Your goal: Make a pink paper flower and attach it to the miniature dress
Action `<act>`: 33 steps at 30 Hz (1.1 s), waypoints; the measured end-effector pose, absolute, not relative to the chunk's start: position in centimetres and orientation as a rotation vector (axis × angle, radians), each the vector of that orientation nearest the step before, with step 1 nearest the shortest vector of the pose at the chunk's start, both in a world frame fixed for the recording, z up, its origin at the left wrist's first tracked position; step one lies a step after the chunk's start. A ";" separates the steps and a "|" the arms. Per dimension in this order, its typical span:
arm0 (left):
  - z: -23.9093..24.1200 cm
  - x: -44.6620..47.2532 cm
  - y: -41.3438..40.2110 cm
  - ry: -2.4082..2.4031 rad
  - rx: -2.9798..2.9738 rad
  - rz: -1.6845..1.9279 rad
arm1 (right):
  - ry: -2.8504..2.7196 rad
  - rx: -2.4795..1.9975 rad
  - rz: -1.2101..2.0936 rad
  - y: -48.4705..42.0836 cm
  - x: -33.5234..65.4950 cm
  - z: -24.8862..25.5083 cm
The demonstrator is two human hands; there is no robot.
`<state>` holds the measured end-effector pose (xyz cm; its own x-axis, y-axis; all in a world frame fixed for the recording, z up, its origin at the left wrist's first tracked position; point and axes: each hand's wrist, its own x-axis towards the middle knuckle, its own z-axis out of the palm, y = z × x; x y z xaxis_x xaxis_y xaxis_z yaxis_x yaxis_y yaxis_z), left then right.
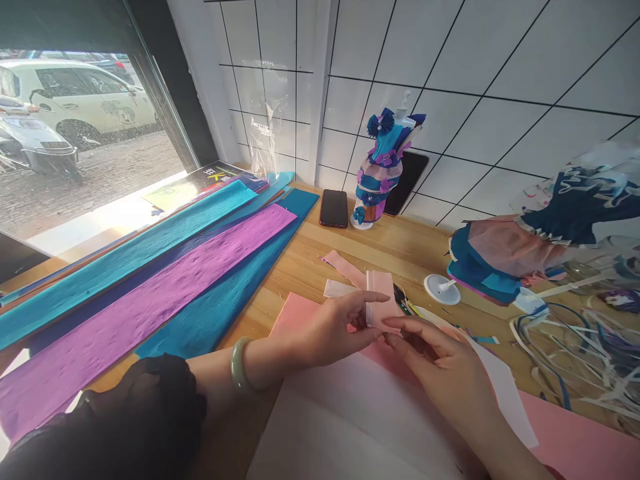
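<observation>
A folded piece of pale pink paper [384,300] is held up between my two hands, above a stack of pink and white sheets. My left hand [333,330] grips its left edge between the index finger and thumb. At the lower right corner of that piece, the fingers of my right hand [440,360] pinch together. A narrow strip of pink paper [345,267] lies just behind it. A large white sheet [345,413] spreads out under my hands, and a dark-handled tool [399,295] shows partly behind the held paper.
Long blue, teal and purple crepe paper strips [200,277] lie at the left. A phone [333,208] rests near the wall beside a small doll-sized paper dress [380,170] on a stand. Another paper dress [520,250] and tangled ribbon scraps [565,353] are at the right.
</observation>
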<state>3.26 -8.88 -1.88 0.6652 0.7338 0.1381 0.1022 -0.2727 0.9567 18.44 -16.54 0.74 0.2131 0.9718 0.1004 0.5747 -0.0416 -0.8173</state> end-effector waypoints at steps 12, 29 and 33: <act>-1.9 3.4 -8.8 0.629 1.859 0.833 | -1.609 -1.718 0.408 -16.6 19.2 0.1; -1.8 3.2 -8.7 0.633 1.980 0.923 | -1.776 -1.698 0.207 -16.8 19.6 -0.4; -1.8 3.1 -8.6 0.590 2.032 0.932 | -1.771 -1.680 0.236 -16.8 19.7 -0.6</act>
